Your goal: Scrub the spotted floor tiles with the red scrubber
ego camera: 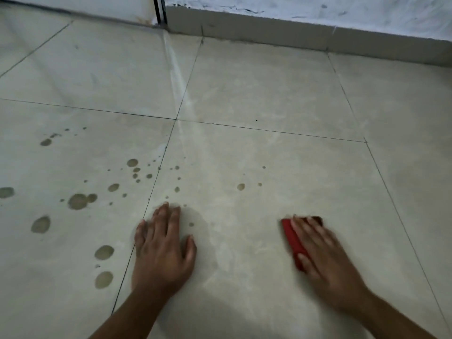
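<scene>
Pale floor tiles (244, 152) carry brownish spots (77, 201) at left. The right hand (325, 255) presses flat over the red scrubber (292, 239) — seemingly light, stiff, best palmed from above — while the left hand (161, 250) rests open, empty.

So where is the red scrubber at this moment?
In the head view the red scrubber lies on the floor tile at lower right, under the right hand, well right of the left hand and the spots.

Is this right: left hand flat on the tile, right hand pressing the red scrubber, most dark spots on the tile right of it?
Not quite. The head view shows most dark spots on the left tile. The left hand lies flat and the right hand presses the red scrubber, as stated.
</scene>
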